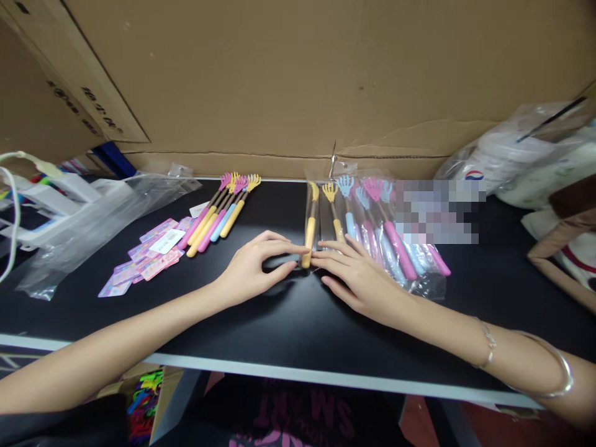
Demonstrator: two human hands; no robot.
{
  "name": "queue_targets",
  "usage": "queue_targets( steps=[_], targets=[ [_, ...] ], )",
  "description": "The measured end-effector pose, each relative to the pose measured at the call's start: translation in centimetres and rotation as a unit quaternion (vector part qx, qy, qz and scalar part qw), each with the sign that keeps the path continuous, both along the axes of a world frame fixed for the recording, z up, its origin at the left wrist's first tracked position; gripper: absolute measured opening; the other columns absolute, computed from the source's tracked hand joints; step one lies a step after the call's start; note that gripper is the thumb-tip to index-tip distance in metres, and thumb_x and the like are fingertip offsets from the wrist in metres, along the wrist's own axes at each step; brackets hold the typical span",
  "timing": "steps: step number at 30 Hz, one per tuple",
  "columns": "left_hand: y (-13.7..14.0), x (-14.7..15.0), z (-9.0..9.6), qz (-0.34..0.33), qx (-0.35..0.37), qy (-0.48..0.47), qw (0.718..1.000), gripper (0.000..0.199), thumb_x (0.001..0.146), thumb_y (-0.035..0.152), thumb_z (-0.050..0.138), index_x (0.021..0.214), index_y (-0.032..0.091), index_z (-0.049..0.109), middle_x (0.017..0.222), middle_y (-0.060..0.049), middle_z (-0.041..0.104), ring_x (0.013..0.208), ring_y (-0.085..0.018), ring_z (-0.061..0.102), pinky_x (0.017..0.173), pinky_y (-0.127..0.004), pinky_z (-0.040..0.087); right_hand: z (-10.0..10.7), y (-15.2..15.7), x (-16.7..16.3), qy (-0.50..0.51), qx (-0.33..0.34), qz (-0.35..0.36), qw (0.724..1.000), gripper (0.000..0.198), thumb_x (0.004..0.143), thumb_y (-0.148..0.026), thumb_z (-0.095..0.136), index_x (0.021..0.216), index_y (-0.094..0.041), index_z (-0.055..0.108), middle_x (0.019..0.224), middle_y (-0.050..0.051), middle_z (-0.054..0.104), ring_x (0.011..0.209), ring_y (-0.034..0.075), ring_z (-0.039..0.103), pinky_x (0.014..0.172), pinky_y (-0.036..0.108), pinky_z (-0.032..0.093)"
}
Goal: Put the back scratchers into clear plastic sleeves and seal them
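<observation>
A yellow back scratcher (311,226) with a hand-shaped head lies in a clear plastic bag, its handle end between my two hands. My left hand (256,264) reaches it from the left, fingers stretched out, thumb apart, fingertips at the handle. From the right, my right hand (356,273) lays its spread fingers beside the same handle end. Under and beyond this hand are several more bagged back scratchers, among them a pink one (393,239), with handle ends partly hidden. To the left lie several unbagged back scratchers (218,217) side by side.
Purple and pink cards (161,257) and a white label (166,243) lie on the black table (270,335). Clear plastic bags (112,214) and a white rack (69,202) stand left. A bagged cup (503,158) stands right. Cardboard (279,81) walls the back.
</observation>
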State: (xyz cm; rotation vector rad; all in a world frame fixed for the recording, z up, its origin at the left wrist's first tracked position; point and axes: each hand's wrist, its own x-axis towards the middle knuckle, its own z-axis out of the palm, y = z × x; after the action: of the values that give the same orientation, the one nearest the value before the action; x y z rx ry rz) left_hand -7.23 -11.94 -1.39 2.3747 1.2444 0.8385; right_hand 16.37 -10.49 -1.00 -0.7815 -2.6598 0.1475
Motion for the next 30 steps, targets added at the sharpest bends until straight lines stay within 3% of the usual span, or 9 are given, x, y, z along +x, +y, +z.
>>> queue_targets(
  steps=[7, 15, 22, 27, 30],
  targets=[
    [-0.5, 0.58, 0.15, -0.053, 0.072, 0.031, 0.996, 0.033, 0.09, 0.028, 0.057, 0.122, 0.022, 0.058, 0.116, -0.003, 0.067, 0.107, -0.018, 0.057, 0.094, -0.033, 0.048, -0.43, -0.35, -0.2, -0.031, 0.013, 0.037, 0.999, 0.034, 0.094, -0.025, 0.05, 0.127, -0.018, 0.055, 0.132, 0.008, 0.06, 0.135, 0.024, 0.039, 0.114, 0.062, 0.021],
    [-0.28, 0.8, -0.19, -0.073, 0.164, 0.092, 0.979, 0.027, 0.09, 0.015, 0.053, 0.116, 0.02, 0.059, 0.11, -0.002, 0.068, 0.1, -0.016, 0.061, 0.087, -0.028, 0.048, -0.74, -0.45, -0.52, -0.02, 0.021, 0.044, 0.999, 0.032, 0.091, -0.025, 0.056, 0.123, -0.017, 0.057, 0.126, 0.009, 0.062, 0.129, 0.027, 0.044, 0.109, 0.058, 0.033],
    [0.01, 0.64, -0.37, -0.078, 0.218, 0.127, 0.965, 0.023, 0.091, 0.014, 0.05, 0.112, 0.019, 0.059, 0.102, -0.001, 0.07, 0.09, -0.015, 0.062, 0.079, -0.026, 0.047, -0.33, -0.22, -0.39, 0.084, 0.026, 0.002, 0.996, 0.008, 0.091, -0.024, 0.057, 0.092, -0.017, 0.058, 0.093, 0.008, 0.065, 0.103, 0.025, 0.056, 0.089, 0.043, 0.049],
    [-0.14, 0.83, -0.09, -0.109, 0.288, 0.132, 0.942, 0.017, 0.095, 0.016, 0.047, 0.107, 0.018, 0.058, 0.102, -0.002, 0.07, 0.083, -0.014, 0.062, 0.078, -0.026, 0.047, -0.13, -0.35, -0.41, 0.1, 0.044, 0.008, 0.994, 0.027, 0.084, -0.033, 0.067, 0.1, -0.016, 0.054, 0.097, 0.01, 0.063, 0.097, 0.025, 0.055, 0.084, 0.042, 0.049],
    [-0.39, 1.03, 0.15, -0.138, 0.334, 0.143, 0.921, 0.017, 0.097, 0.018, 0.044, 0.106, 0.017, 0.059, 0.1, -0.002, 0.071, 0.081, -0.014, 0.062, 0.078, -0.028, 0.047, -0.21, -0.42, -0.65, 0.096, 0.059, 0.012, 0.994, 0.025, 0.085, -0.031, 0.066, 0.1, -0.016, 0.054, 0.098, 0.01, 0.062, 0.097, 0.026, 0.055, 0.085, 0.042, 0.048]
  ],
)
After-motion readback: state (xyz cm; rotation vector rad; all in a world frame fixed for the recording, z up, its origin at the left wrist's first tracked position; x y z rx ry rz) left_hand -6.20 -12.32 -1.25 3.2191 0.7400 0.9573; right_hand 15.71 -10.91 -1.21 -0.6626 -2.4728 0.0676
